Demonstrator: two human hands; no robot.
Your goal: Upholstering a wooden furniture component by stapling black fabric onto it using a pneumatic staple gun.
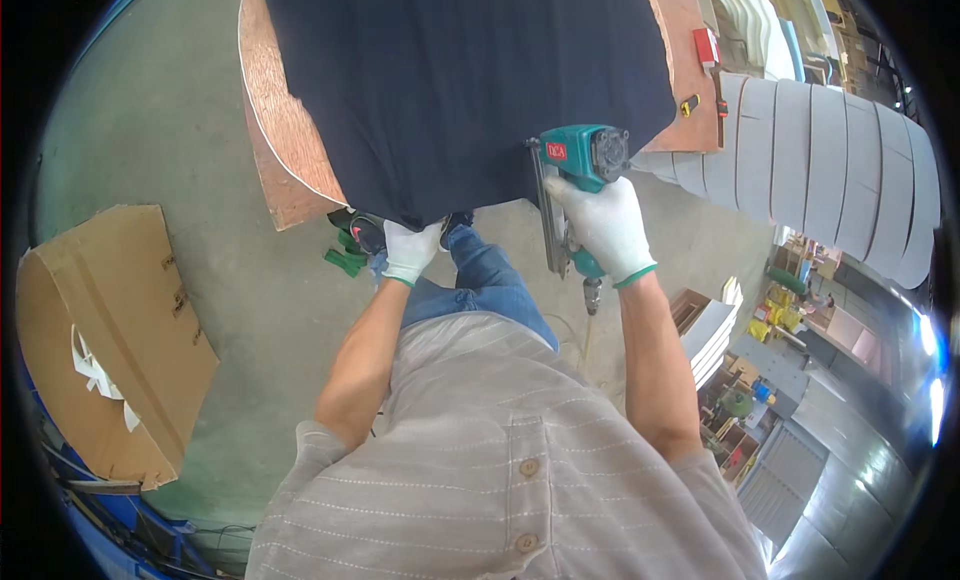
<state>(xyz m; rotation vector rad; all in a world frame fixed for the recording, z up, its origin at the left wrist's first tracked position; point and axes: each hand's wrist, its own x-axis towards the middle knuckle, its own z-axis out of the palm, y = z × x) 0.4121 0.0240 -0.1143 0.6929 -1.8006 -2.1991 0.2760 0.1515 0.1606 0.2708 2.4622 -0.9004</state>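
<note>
Dark navy fabric covers most of a plywood panel, whose curved bare edge shows on the left. My left hand, in a white glove with a green cuff, is closed on the fabric's near edge; its fingertips are partly hidden there. In my gloved right hand is a teal and black air staple gun, held by its grip. The gun's head lies over the fabric's near right part; whether its nose touches the cloth I cannot tell. An air hose coupling hangs below the handle.
At the left, a large open cardboard box with white scraps stands on the floor. A small red box and a yellow tape measure lie on the board's right side. Grey curved panels stand beyond; green straps lie near my feet.
</note>
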